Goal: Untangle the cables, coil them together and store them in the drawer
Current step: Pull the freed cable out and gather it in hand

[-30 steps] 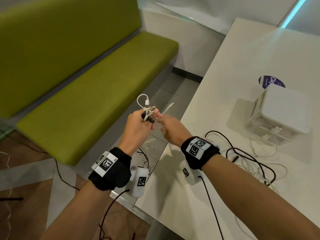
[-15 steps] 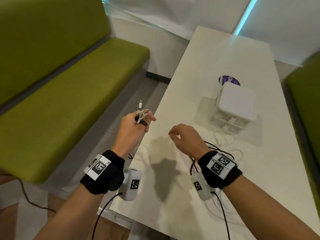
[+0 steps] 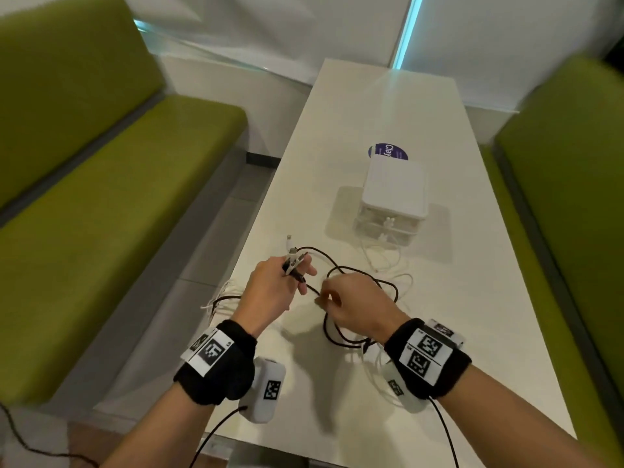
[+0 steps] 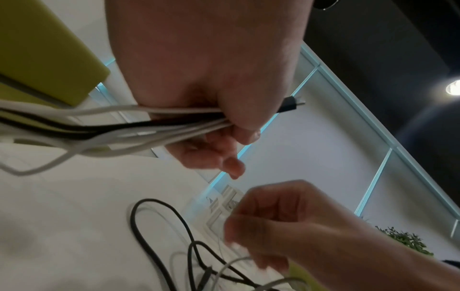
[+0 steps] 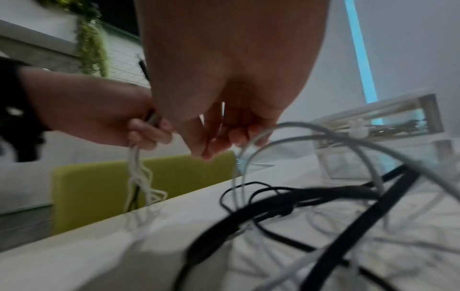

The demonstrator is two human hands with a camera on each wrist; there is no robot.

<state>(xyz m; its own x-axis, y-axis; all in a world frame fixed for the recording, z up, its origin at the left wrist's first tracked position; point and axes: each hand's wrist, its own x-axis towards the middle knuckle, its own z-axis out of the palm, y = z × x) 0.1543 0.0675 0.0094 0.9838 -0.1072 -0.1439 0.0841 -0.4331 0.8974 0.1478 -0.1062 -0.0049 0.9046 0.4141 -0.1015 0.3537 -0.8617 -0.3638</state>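
My left hand [image 3: 297,275] grips a bundle of white and black cable ends [image 3: 293,256], plugs sticking up, just above the table's left edge. The left wrist view shows that bundle [image 4: 124,126] clamped between thumb and fingers [image 4: 239,137]. My right hand [image 3: 324,297] hovers close beside it, its curled fingertips meeting the black cable [image 3: 325,327] that runs down from the bundle. Whether they pinch it is unclear; the right wrist view [image 5: 206,151] is blurred. Loose black [image 5: 273,204] and white cables [image 3: 368,258] lie looped on the table. The white drawer unit [image 3: 395,184] stands beyond them.
The white table [image 3: 388,103] runs away from me between two green benches [image 3: 101,197] [image 3: 567,163]. Some white cable loops [image 3: 219,298] hang off its left edge under my left wrist. A blue round sticker [image 3: 388,152] lies behind the drawer unit.
My left hand has carried the bundle from beyond the table's edge back over the table. My right hand let go of a white end, dropped away, and has come back beside the left.
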